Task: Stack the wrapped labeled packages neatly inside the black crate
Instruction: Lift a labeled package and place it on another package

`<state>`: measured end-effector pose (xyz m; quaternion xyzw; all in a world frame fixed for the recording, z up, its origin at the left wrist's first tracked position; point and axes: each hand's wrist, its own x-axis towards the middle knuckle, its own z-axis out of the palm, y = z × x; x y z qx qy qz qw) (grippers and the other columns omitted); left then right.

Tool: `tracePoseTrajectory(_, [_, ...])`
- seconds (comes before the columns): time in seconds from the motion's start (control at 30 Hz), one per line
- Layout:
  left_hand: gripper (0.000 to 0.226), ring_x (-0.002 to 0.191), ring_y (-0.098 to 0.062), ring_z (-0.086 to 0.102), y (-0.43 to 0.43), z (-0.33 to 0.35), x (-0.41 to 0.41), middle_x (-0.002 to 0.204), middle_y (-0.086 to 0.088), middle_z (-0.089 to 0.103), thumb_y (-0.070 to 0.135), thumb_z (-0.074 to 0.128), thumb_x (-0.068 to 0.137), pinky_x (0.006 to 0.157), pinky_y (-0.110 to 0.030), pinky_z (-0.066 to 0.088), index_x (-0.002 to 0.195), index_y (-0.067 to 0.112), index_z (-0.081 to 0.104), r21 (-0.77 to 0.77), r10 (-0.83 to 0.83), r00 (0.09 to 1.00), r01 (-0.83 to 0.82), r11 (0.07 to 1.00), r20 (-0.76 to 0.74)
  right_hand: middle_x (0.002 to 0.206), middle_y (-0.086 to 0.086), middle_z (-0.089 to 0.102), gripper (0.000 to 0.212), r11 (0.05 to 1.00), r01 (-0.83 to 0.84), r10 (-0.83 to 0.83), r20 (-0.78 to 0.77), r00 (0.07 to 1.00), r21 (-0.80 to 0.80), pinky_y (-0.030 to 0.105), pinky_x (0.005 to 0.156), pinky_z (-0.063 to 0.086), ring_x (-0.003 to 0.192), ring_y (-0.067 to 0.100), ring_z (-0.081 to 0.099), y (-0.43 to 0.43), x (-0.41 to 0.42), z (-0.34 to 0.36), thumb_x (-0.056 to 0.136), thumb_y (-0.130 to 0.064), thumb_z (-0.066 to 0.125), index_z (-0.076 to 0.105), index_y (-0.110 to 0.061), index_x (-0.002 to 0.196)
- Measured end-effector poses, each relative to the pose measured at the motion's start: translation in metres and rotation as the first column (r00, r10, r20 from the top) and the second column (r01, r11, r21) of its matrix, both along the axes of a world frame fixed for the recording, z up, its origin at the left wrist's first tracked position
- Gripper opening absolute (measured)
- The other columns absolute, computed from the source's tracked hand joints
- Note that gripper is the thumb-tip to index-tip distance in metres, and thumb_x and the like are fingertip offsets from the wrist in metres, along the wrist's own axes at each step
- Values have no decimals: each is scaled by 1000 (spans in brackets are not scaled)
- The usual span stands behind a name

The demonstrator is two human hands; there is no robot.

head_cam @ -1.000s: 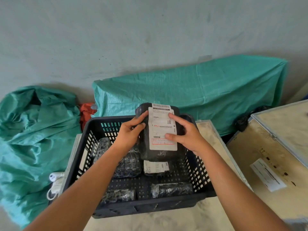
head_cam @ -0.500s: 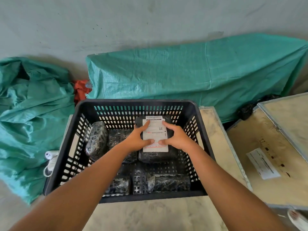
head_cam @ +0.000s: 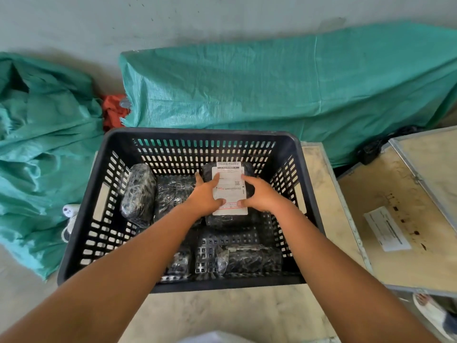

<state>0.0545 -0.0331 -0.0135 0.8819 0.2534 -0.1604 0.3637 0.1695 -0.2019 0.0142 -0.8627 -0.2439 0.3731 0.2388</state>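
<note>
Black plastic crate [head_cam: 81, 214] sits on a wooden top. At its near wall lie two wrapped bundles [head_cam: 249, 259]. Beyond, left hand [head_cam: 205, 198] and right hand [head_cam: 262, 198] clasp the labelled package [head_cam: 230, 191] from either side, flat, label up, long axis running away towards the far wall. Left of it stand two more wrapped packages [head_cam: 138, 191]. Green tarpaulin [head_cam: 284, 90] lies behind.
</note>
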Motion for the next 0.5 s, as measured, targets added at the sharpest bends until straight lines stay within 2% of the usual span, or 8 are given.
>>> tracePoseTrajectory(0.07, [88,152,-44,-1,-2,13,-9,165,-21,-19,35,72,90,123,-48,15,161,22,21,48,-36,999,35,998,22,163,4,36,96,998,-56,56,0,998,-15,37,117,32,147,26,37,-14,-3,19,80,-30,87,34,-24,160])
tracePoseTrajectory(0.1, [85,153,-40,2,-4,21,-15,167,-18,-12,36,72,89,124,-48,15,160,22,26,51,-63,997,60,997,53,160,1,41,90,997,-76,76,-8,997,-16,35,114,36,145,25,41,-24,-6,28,80,-32,87,40,-26,157])
tracePoseTrajectory(0.2, [76,151,-28,26,-15,45,-37,167,-4,19,40,74,88,121,-39,22,154,26,40,-8,-172,978,174,985,114,147,-4,54,63,997,-79,78,-81,994,-10,31,99,44,129,15,53,-59,-23,52,78,-32,88,62,-35,136])
tracePoseTrajectory(0.27, [69,147,-21,34,-26,58,-52,165,4,27,44,76,85,118,-35,25,148,30,50,-41,-279,952,285,957,125,137,-8,58,48,994,-108,104,-115,988,-28,31,92,45,114,5,53,-80,-40,63,74,-29,91,71,-40,117])
tracePoseTrajectory(0.4, [58,146,-17,36,-45,68,-76,162,4,33,42,79,83,118,-37,32,138,35,61,-84,-447,885,459,885,127,124,-15,61,45,982,-179,174,-82,981,-62,30,81,49,107,9,61,-97,-65,68,66,-22,97,77,-40,101])
tracePoseTrajectory(0.5, [57,139,-17,47,-51,64,-89,160,4,37,32,80,84,110,-30,40,137,41,60,-151,-507,859,512,846,70,109,-22,57,39,965,-233,226,-64,972,-123,20,68,44,92,0,58,-99,-75,62,65,-23,97,75,-41,92])
